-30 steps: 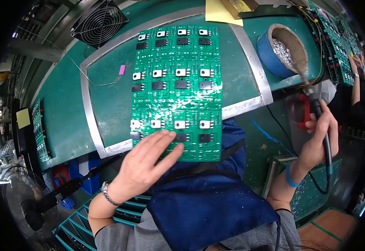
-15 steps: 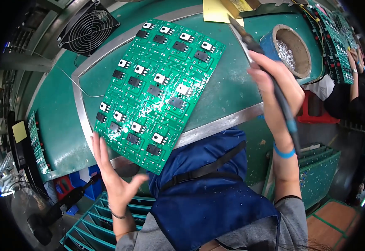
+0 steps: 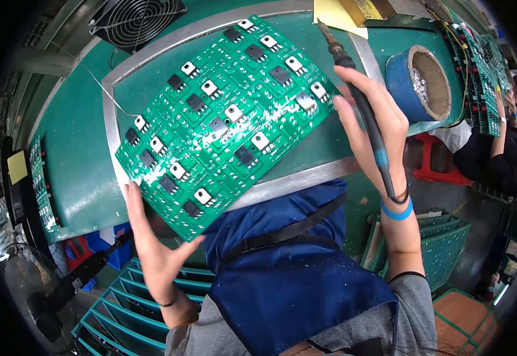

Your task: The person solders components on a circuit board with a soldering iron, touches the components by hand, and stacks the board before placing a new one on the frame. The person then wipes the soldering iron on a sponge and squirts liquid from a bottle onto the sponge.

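A large green circuit board (image 3: 223, 169) with rows of black and white three-legged components lies aslant before me, its near corner reaching past the metal edge of the bench. Along its near left side is my left hand (image 3: 160, 255), fingers stretched and thumb apart. Those fingertips meet the board's edge, and the thumb is at its near corner. My right hand (image 3: 380, 115) grips a soldering iron (image 3: 365, 107) like a pen. The iron's tip points away, toward a yellow paper (image 3: 335, 18), off the board. The right fingertips are close to the board's right corner.
A blue round tub (image 3: 404, 83) with silvery bits stands at the right. A black fan (image 3: 137, 24) is at the far left. More circuit boards stand at both sides. Green slotted racks (image 3: 122, 311) flank my lap. Another person's arm (image 3: 498, 118) shows far right.
The circuit board has turned clockwise. My left thumb has come in to its near corner. My right hand has moved left with the soldering iron, closer to the board.
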Tool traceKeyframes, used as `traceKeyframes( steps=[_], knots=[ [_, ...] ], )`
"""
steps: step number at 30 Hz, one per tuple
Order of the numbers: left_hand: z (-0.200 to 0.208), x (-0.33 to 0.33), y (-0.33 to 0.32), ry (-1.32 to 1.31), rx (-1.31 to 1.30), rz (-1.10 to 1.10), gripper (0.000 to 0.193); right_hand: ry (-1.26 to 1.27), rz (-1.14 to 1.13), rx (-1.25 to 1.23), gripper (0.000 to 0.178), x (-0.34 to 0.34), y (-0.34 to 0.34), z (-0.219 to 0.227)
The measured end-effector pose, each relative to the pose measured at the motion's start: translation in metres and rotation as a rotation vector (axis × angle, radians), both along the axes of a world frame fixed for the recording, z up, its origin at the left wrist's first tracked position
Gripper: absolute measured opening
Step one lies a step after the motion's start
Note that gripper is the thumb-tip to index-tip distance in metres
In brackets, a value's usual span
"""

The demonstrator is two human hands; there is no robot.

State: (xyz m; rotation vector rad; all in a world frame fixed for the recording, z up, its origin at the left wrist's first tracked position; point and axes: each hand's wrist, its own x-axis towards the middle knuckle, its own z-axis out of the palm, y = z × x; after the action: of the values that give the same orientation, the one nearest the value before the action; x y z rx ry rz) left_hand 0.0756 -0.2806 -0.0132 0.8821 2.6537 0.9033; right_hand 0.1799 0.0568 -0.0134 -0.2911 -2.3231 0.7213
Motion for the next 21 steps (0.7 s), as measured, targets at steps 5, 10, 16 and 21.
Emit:
traceKeyframes(
  steps=[5, 10, 16, 21],
  knots=[
    [0.012, -0.028, -0.023, -0.072, 0.176, -0.016, 0.099, 0.043, -0.129, -0.096, 0.028, 0.025, -0.017, -0.012],
    [-0.013, -0.029, 0.002, -0.020, 0.221, 0.157, 0.041, 0.080, -0.158, -0.111, 0.023, 0.016, -0.019, -0.018],
    [-0.010, -0.017, 0.029, -0.131, 0.435, 0.346, 0.042, 0.171, -0.148, -0.319, 0.026, 0.020, -0.023, -0.018],
    [0.009, -0.024, 0.037, -0.623, 0.897, 0.529, 0.043, 0.215, -0.168, -0.548, 0.036, 0.041, -0.038, 0.000]
  ],
)
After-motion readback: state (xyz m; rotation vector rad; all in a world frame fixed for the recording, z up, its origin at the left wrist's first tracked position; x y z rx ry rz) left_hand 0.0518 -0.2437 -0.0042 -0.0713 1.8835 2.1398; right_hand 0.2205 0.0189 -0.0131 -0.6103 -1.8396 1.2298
